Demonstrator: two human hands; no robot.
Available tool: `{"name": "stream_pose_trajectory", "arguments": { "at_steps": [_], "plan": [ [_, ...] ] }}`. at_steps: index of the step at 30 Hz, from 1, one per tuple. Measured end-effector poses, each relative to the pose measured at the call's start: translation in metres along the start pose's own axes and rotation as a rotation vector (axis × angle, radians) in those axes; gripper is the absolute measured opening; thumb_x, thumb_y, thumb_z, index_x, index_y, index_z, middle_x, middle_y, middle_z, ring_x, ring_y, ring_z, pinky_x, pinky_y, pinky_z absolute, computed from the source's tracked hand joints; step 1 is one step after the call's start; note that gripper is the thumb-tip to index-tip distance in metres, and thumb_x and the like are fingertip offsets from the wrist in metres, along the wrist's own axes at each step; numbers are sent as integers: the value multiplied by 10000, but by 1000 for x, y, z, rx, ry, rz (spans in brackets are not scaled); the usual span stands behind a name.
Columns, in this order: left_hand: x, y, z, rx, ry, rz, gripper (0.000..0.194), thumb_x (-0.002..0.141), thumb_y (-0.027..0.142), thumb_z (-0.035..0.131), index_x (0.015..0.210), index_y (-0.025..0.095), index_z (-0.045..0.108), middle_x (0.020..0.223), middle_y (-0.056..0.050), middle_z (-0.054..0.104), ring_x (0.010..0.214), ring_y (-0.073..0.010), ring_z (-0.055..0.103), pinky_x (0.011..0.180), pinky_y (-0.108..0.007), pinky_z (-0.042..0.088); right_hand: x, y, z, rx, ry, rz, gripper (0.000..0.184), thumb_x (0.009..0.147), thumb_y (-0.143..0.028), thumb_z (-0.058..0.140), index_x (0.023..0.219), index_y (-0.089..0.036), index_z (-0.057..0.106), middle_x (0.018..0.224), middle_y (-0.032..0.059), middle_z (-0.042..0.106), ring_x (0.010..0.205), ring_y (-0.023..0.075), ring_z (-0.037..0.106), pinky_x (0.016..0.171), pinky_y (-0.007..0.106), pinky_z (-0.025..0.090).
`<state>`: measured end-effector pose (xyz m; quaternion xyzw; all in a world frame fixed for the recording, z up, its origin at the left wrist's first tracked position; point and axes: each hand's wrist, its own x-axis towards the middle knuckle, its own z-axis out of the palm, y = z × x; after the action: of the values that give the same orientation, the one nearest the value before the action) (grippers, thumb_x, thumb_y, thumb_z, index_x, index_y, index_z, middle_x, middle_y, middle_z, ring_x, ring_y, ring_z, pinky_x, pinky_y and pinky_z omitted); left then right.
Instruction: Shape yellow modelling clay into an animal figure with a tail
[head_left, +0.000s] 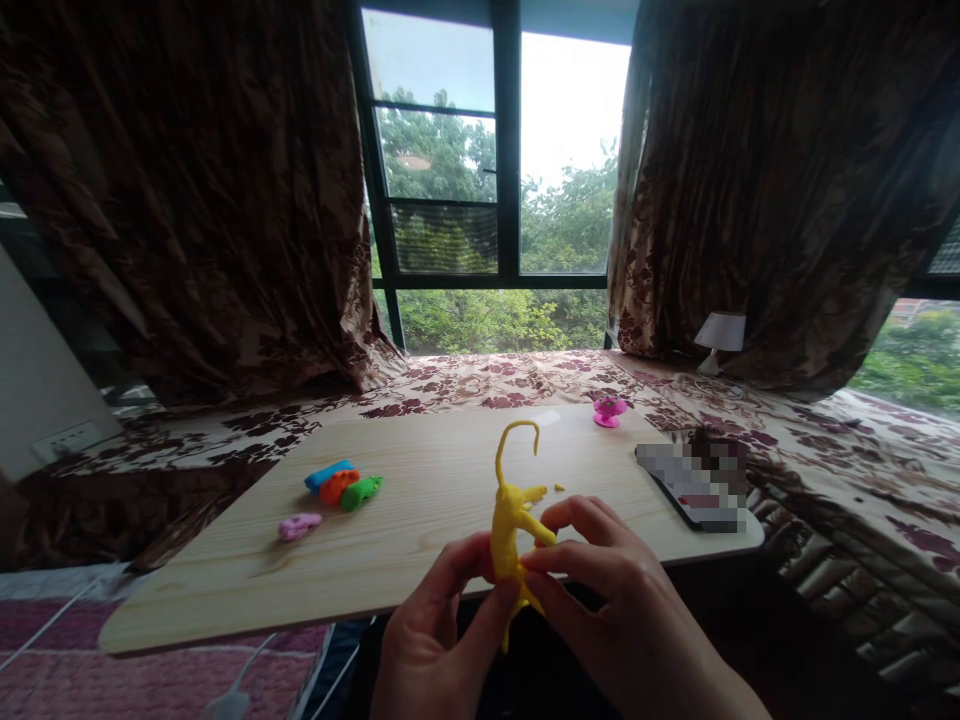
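A yellow clay animal figure (507,535) with a long curled tail at its top is held up in front of me, over the table's near edge. My left hand (450,625) pinches its body from the left between thumb and fingers. From the right, my right hand (611,570) closes its fingertips on the figure's thin limbs. Part of the figure's lower end is hidden behind my fingers. Small yellow clay bits (559,487) lie on the table just beyond the figure.
On the wooden table (247,565), blue clay (330,474), orange clay (339,488), green clay (361,493) and pink clay (299,526) sit at the left. A magenta stand-like object (609,411) stands at the far edge. A dark flat object, partly blurred, lies right. Behind is a small lamp (721,335).
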<state>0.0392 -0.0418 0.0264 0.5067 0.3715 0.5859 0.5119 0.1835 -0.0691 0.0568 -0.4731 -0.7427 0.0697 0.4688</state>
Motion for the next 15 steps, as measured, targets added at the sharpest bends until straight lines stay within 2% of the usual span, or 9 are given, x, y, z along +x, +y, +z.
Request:
{"name": "stream_pose_trajectory", "arguments": {
  "at_steps": [9,12,15],
  "plan": [
    [0,-4,-2,119,5,94,276,662,265,706,926,208,652,883,-26,673,915,-224,606,829,-283,472,0,1,5,1,13,-16,196,812,-142,562,901,-286,662,959,27,562,905,188,521,796,350,448],
    [1,-5,-1,97,19,99,288,648,275,714,919,198,656,883,-34,675,910,-231,608,815,-287,484,1,1,5,-38,-2,-6,190,816,-142,553,898,-279,656,970,32,565,926,198,513,818,365,443],
    [1,-7,-2,55,25,76,317,631,275,727,930,199,656,906,-38,685,911,-234,613,805,-290,490,-1,2,-1,-76,-30,-13,266,787,-135,583,1003,-286,620,1037,38,556,985,214,497,869,381,432]
  ]
}}
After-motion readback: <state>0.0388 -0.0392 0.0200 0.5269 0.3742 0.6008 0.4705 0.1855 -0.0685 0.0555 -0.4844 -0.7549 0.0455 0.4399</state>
